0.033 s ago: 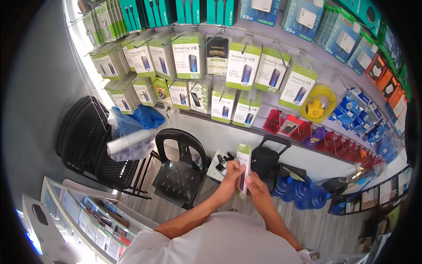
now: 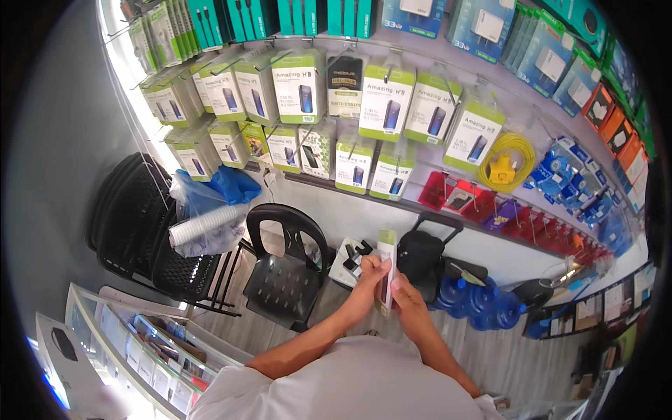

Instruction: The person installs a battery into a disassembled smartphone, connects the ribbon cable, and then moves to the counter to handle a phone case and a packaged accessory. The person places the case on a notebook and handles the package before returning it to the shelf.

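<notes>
A slim white package with a green top is held upright and turned nearly edge-on in front of me. My left hand is closed on its left side, thumb across its front. My right hand grips its right side lower down, with the thumb along the edge. Behind the package stand a black wheeled bag and a white object with black items on it. Above, green-and-white phone accessory packs hang from hooks on the wall.
A black plastic chair stands ahead-left, beside stacked chairs and a blue bag. Blue water jugs lie on the floor at right. A glass display counter runs along the lower left. Yellow cable hangs at right.
The whole view has shifted very slightly. Both my hands still grip the package in the same position.
</notes>
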`<action>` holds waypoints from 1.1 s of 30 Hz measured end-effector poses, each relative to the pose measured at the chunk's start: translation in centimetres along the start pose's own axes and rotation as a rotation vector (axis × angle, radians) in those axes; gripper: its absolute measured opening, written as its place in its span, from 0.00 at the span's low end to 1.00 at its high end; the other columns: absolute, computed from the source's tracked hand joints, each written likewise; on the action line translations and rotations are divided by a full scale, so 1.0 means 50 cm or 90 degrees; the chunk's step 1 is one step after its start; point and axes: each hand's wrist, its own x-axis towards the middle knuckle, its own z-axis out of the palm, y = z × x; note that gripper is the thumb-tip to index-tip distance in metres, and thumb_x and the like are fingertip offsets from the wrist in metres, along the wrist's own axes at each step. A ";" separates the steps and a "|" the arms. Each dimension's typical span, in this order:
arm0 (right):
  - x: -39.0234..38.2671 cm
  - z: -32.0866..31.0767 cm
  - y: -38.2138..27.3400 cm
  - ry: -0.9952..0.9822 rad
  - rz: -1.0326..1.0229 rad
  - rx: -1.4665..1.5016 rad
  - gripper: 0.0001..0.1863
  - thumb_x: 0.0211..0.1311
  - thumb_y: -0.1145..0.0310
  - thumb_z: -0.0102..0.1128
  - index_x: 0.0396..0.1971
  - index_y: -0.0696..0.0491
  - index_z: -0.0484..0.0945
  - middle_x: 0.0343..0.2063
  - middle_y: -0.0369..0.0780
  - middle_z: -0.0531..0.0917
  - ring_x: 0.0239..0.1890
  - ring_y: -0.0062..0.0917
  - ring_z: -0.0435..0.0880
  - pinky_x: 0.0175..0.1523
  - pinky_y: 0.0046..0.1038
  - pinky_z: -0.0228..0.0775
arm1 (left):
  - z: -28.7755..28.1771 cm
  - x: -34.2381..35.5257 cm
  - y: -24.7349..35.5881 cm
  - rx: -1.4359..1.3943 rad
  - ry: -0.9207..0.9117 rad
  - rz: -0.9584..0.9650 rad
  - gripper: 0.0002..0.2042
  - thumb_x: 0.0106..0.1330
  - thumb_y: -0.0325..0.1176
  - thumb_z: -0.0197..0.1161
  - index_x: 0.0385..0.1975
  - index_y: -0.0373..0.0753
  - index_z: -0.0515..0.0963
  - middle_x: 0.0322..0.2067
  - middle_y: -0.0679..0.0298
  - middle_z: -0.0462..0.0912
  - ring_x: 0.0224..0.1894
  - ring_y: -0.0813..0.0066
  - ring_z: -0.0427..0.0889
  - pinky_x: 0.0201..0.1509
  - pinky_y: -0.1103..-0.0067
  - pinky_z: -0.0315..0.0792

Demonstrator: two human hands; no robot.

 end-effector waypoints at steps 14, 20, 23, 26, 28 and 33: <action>-0.049 -0.210 -0.026 0.403 -0.054 -0.371 0.17 0.71 0.60 0.65 0.54 0.52 0.84 0.50 0.46 0.80 0.39 0.38 0.83 0.47 0.36 0.78 | 0.157 0.128 -0.110 -0.004 -0.020 -0.203 0.23 0.73 0.51 0.61 0.58 0.42 0.70 0.51 0.64 0.78 0.54 0.72 0.80 0.61 0.72 0.74; -0.157 -0.398 0.007 0.553 -0.027 -0.539 0.14 0.69 0.59 0.68 0.44 0.54 0.85 0.51 0.47 0.83 0.44 0.42 0.86 0.46 0.40 0.78 | 0.347 0.213 -0.267 0.023 -0.183 -0.238 0.23 0.74 0.49 0.61 0.58 0.41 0.66 0.54 0.59 0.77 0.56 0.69 0.79 0.63 0.69 0.73; -0.211 -0.507 0.019 0.705 -0.021 -0.449 0.15 0.71 0.58 0.67 0.43 0.56 0.83 0.43 0.48 0.86 0.40 0.45 0.86 0.42 0.40 0.77 | 0.459 0.263 -0.376 0.037 -0.264 -0.257 0.22 0.76 0.49 0.61 0.56 0.40 0.66 0.53 0.61 0.77 0.53 0.71 0.79 0.62 0.69 0.74; -0.291 -0.605 0.013 0.858 0.020 -0.290 0.15 0.75 0.59 0.63 0.45 0.58 0.80 0.34 0.46 0.86 0.32 0.43 0.86 0.37 0.39 0.75 | 0.558 0.284 -0.499 0.125 -0.280 -0.308 0.24 0.76 0.53 0.62 0.57 0.39 0.68 0.53 0.63 0.77 0.55 0.73 0.78 0.62 0.71 0.73; -0.356 -0.670 -0.001 0.946 0.029 -0.189 0.15 0.78 0.60 0.60 0.48 0.58 0.79 0.30 0.44 0.86 0.28 0.36 0.85 0.34 0.35 0.74 | 0.601 0.292 -0.552 0.140 -0.335 -0.374 0.23 0.77 0.52 0.62 0.57 0.40 0.70 0.52 0.65 0.77 0.58 0.74 0.76 0.65 0.72 0.69; -0.560 -0.737 -0.045 1.040 -0.073 0.159 0.15 0.80 0.62 0.58 0.57 0.56 0.75 0.30 0.35 0.85 0.27 0.15 0.80 0.30 0.21 0.69 | 0.755 0.298 -0.656 0.175 -0.513 -0.389 0.14 0.79 0.35 0.60 0.58 0.42 0.69 0.55 0.62 0.77 0.59 0.73 0.76 0.67 0.73 0.69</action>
